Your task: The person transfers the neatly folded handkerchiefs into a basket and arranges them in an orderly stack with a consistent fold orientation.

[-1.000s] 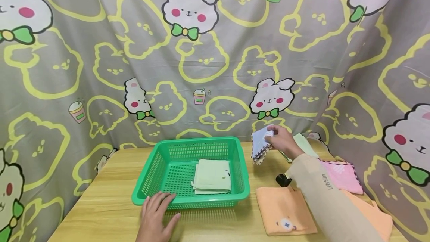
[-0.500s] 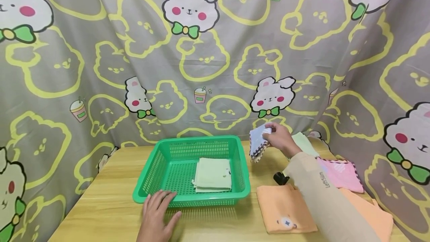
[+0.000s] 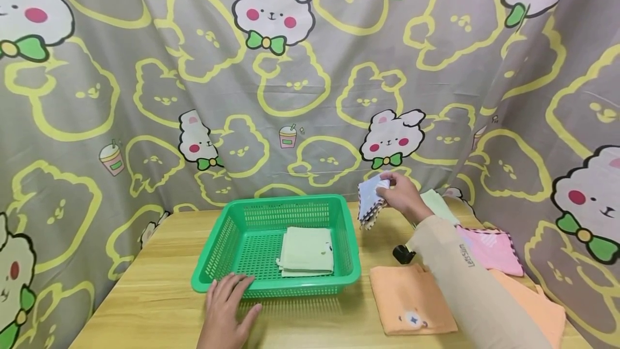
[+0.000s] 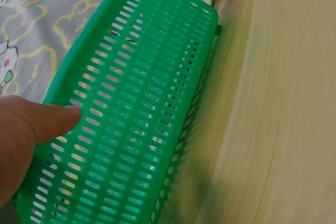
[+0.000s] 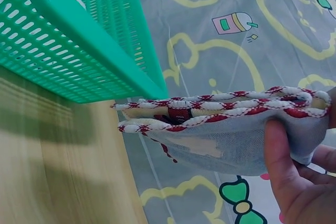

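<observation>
The folded blue cloth (image 3: 369, 198) might have unfolded or slipped, because the right hand (image 3: 404, 195) pinched it by one end, leaving layers loose; a low path could have snagged it on the green basket (image 3: 286, 286). It hung left of that hand, near the far edge of the desk (image 3: 145, 295). The left hand (image 3: 226, 308) touched the basket's near rim, fingers relaxed.

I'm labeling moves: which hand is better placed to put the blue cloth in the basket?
Probably the right hand: it holds the blue cloth beside the basket; the left hand rests at its near side.
</observation>
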`<action>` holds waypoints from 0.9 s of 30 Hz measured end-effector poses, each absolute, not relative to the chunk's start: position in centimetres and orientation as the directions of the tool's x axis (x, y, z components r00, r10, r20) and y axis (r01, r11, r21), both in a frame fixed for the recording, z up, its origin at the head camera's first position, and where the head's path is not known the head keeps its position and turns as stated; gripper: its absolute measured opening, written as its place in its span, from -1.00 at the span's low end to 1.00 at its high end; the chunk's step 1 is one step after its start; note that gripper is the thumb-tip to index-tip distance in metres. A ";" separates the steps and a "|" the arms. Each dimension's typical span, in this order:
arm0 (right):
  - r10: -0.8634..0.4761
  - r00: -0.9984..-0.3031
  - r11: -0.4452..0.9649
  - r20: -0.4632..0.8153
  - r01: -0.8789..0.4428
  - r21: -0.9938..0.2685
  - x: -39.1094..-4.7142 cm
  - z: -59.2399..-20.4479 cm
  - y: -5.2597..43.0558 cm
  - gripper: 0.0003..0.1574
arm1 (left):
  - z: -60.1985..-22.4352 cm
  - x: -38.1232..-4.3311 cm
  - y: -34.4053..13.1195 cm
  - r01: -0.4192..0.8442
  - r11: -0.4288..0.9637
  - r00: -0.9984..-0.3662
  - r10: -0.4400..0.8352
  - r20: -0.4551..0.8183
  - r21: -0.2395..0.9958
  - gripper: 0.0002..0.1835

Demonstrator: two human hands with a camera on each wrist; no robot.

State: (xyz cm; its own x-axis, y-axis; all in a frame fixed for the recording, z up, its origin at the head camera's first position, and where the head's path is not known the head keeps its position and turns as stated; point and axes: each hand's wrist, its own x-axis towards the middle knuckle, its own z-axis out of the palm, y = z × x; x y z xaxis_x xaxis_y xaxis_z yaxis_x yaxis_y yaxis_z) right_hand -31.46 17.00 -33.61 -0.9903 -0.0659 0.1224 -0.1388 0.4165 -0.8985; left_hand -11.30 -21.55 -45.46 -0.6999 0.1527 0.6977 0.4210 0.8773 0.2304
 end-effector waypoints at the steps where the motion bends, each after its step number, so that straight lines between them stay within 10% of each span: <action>1: -0.065 -0.990 0.416 0.127 -0.143 -0.898 -31.5 -33.6 17.0 -0.38 | -45.5 -11.3 -21.6 0.420 0.878 -0.701 0.152 0.697 0.231 -0.40; 27: -0.065 -0.984 0.474 0.166 -0.176 -0.863 -31.1 -32.3 16.0 -0.40 | -45.6 -11.4 -21.6 0.425 0.875 -0.698 0.153 0.700 0.232 -0.39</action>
